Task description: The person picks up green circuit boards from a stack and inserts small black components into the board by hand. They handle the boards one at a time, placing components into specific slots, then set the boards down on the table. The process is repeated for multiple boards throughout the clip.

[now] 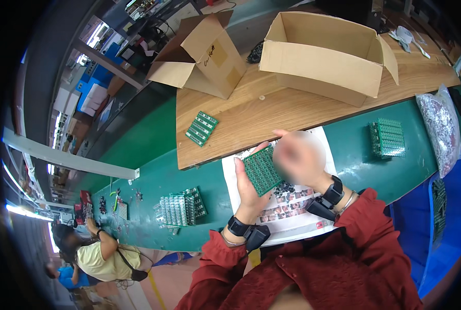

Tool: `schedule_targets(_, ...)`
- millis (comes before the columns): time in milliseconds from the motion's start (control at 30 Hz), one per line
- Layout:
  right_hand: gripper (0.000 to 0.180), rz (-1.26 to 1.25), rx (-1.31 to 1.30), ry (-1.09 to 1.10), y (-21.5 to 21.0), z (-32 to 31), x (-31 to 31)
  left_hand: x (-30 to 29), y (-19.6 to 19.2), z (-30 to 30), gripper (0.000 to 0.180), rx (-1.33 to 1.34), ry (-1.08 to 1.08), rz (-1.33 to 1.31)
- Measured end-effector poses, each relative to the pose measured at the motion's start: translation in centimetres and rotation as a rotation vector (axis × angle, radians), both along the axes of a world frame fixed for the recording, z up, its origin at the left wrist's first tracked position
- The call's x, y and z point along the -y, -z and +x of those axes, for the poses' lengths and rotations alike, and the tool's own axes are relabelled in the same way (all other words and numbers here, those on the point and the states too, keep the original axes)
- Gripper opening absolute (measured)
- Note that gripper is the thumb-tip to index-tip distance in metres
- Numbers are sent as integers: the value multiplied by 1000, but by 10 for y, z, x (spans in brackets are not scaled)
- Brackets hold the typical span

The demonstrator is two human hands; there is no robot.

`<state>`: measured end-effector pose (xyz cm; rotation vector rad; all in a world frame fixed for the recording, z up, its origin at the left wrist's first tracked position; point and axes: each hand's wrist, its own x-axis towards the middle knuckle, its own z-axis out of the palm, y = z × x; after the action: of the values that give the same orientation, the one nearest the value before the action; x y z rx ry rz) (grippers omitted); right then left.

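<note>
A green circuit board panel, covered in rows of small parts, rests in my left hand, with the fingers and thumb along its left side. At the panel's right edge is my right hand. A blur covers most of its fingers, so what they hold, if anything, is hidden. Under both hands lies a white printed sheet with rows of small pictures. Small black components are heaped on it, just below the panel.
Stacked board panels lie left on the green bench; another stack stands right, beside a bag of parts. A raised wooden board carries a single panel and open cartons. A co-worker sits farther left.
</note>
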<state>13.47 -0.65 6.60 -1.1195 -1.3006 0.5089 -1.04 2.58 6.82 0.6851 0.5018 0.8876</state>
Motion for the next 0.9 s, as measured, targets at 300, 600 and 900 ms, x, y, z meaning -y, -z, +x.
schedule_targets(300,53,-101,91,-12,-3,-4,2,2,5,1,71,-63,-3,60)
schedule_targets(600,49,-218,-8,-55,-8,-5,5,8,14,2,76,-205,-23,378)
schedule_targets(900,50,-111,4,-43,-3,-4,3,2,1,0,79,-142,-92,272)
